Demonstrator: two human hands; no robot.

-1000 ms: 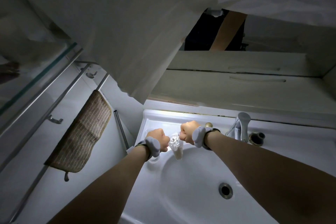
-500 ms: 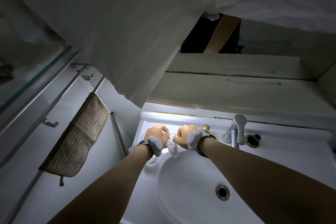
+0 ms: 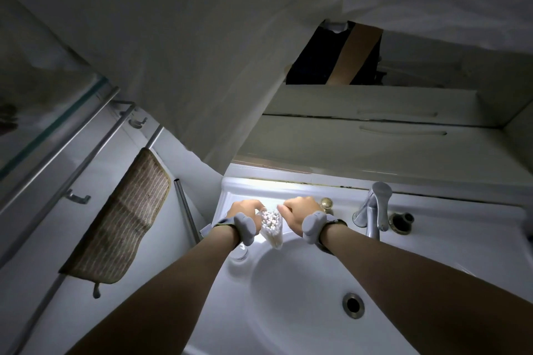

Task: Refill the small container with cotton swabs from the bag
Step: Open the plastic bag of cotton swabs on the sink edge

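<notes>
A clear plastic bag of cotton swabs (image 3: 271, 228) hangs between my two hands over the back rim of the white sink (image 3: 302, 291). White swab tips show at its open top. My left hand (image 3: 245, 209) pinches the bag's left top edge. My right hand (image 3: 298, 212) pinches its right top edge, and the mouth is pulled apart. A small clear round container (image 3: 239, 253) stands on the sink rim below my left wrist, partly hidden by it.
A chrome faucet (image 3: 373, 210) stands at the right of the rim, with a round fitting (image 3: 402, 222) beside it and a brass knob (image 3: 326, 203) behind my right hand. A brown striped towel (image 3: 121, 219) hangs left. A pale cloth overhangs above.
My hands have drawn apart at the top of the bag, so its mouth is wider and the swab tips show. The view has shifted slightly.
</notes>
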